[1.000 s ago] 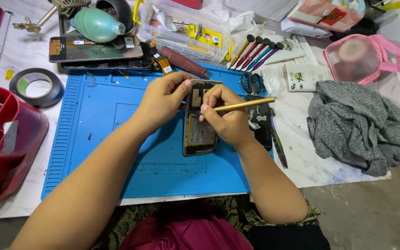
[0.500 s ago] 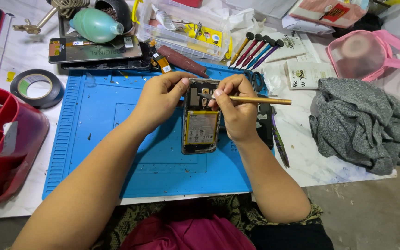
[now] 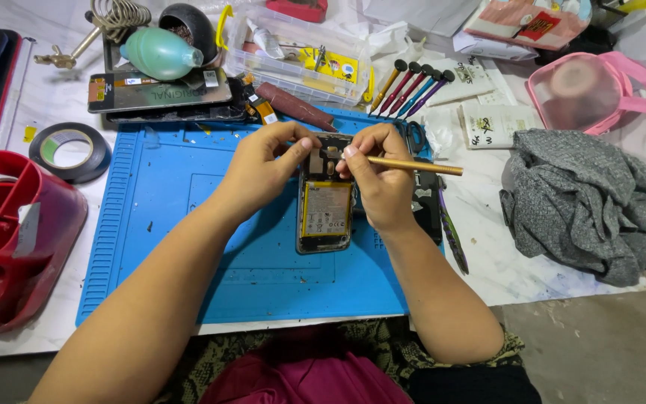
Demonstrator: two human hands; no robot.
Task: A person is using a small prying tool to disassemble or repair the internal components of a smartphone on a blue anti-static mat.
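Opened phone (image 3: pixel 324 200) lies back-up on blue mat (image 3: pixel 188 247), between both hands. Left hand (image 3: pixel 263 161) pinches its top edge. Right hand (image 3: pixel 379 176) grips a gold tool (image 3: pixel 413 164), tip at the upper boards. Risk: a slipped tip could pierce the yellow-labelled battery (image 3: pixel 325 209) just below. Beyond the hands: clear parts box (image 3: pixel 297 52) with yellow card; flat dark package (image 3: pixel 158 90) far left.

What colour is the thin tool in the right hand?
The tool in the right hand is golden yellow; head view.
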